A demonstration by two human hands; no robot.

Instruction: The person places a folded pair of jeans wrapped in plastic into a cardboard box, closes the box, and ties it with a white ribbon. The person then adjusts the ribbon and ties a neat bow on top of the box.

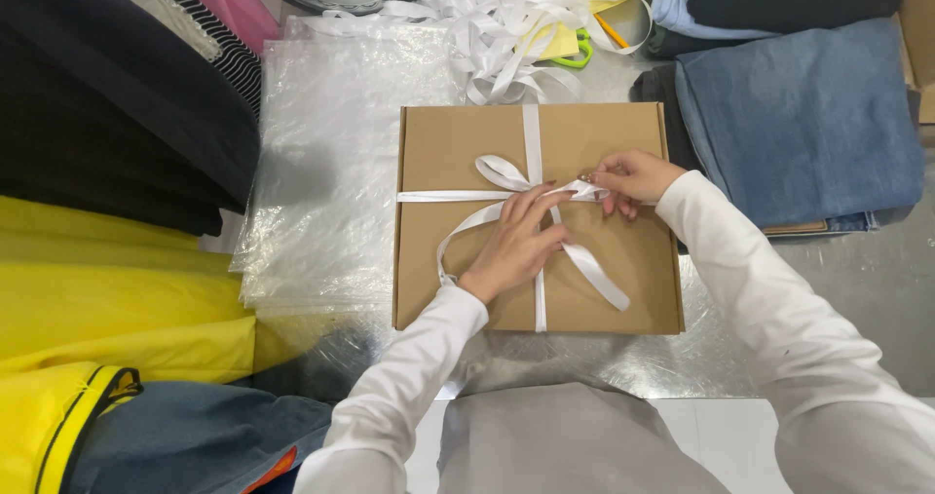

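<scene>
A flat brown cardboard box point(623, 143) lies on the table in front of me, bound crosswise with white ribbon point(532, 129). A bow sits near the box's middle, one loop point(502, 171) pointing left and two tails hanging toward me. My left hand point(511, 246) rests on the lid with its fingers on the knot. My right hand point(631, 177) pinches the ribbon's right loop just right of the knot. Both arms wear white sleeves.
A stack of clear plastic bags point(336, 163) lies left of the box. Folded jeans point(799, 114) sit at the right, yellow point(107, 289) and black point(97, 104) garments at the left. A heap of loose white ribbon point(506, 36) and green-handled scissors point(581, 51) lie behind the box.
</scene>
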